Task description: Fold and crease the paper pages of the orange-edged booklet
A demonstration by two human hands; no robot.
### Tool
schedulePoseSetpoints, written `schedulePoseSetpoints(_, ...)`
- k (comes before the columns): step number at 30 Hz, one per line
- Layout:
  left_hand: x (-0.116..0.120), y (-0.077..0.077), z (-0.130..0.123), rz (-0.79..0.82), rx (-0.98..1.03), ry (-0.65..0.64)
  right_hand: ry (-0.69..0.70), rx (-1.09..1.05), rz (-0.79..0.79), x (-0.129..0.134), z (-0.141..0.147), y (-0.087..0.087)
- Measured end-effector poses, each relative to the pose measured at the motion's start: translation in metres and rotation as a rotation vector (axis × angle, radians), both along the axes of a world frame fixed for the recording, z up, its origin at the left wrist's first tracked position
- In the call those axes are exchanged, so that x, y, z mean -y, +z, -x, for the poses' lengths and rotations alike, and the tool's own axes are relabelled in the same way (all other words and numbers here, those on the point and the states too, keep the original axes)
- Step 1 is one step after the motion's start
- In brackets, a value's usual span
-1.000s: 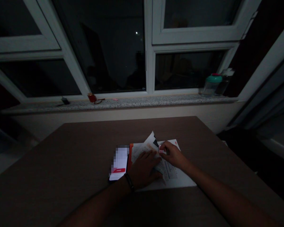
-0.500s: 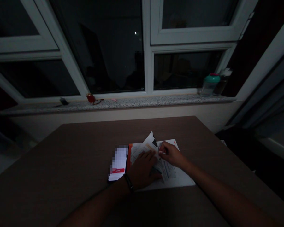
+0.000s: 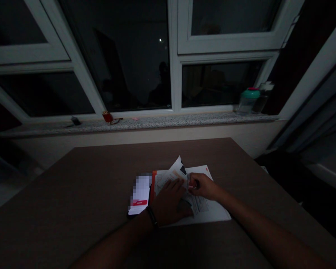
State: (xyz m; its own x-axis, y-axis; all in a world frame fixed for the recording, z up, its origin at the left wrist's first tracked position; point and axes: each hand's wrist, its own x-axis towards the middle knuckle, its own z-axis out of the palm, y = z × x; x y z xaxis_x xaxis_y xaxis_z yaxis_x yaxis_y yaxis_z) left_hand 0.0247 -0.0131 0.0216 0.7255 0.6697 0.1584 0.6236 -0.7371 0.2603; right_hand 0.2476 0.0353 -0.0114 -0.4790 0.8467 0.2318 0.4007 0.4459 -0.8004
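Note:
My left hand (image 3: 168,203) lies flat on a stack of printed papers (image 3: 170,179), pressing them against the table, with a black band on its wrist. My right hand (image 3: 203,186) rests just beside it, fingertips pinched on a small pale piece of paper (image 3: 190,186). Under both hands lies a white printed sheet (image 3: 210,213), and a torn paper flap (image 3: 177,168) sticks up behind them. An orange-edged booklet or envelope (image 3: 154,186) shows at the stack's left side. A smartphone (image 3: 140,194) with a lit, blurred screen lies next to my left hand.
The papers lie on a dark brown wooden table (image 3: 72,186). Behind it runs a granite windowsill (image 3: 128,124) holding a teal-lidded plastic bottle (image 3: 248,101), a small red cup (image 3: 107,117), glasses (image 3: 116,121) and a small black object (image 3: 75,120).
My right hand has shifted slightly down the picture toward the near side of the papers, its fingers still pinched. My left hand has stayed in place.

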Motion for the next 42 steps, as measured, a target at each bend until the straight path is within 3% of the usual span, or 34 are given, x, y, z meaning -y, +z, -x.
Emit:
schedulePoseSetpoints(8,-0.002,-0.009,0.002,-0.012,-0.015,0.006,-0.184,-0.014,-0.066,-0.005,0.002,-0.008)
schedulePoseSetpoints(19,-0.001,-0.006,0.001,0.001,-0.013,0.017,0.011,-0.007,0.041,0.003,0.000,0.003)
schedulePoseSetpoints(27,-0.006,-0.004,0.003,0.000,-0.041,0.060,-0.226,0.011,-0.075,-0.001,0.004,-0.006)
schedulePoseSetpoints(31,-0.004,-0.003,0.003,-0.021,-0.016,0.072,-0.157,0.022,-0.100,-0.001,0.003,-0.003)
schedulePoseSetpoints(38,-0.001,0.000,0.000,-0.031,0.012,0.061,0.006,0.003,-0.005,0.005,0.001,0.001)
schedulePoseSetpoints(42,0.000,0.001,0.001,-0.022,0.021,0.049,-0.055,0.010,0.015,0.004,0.003,-0.003)
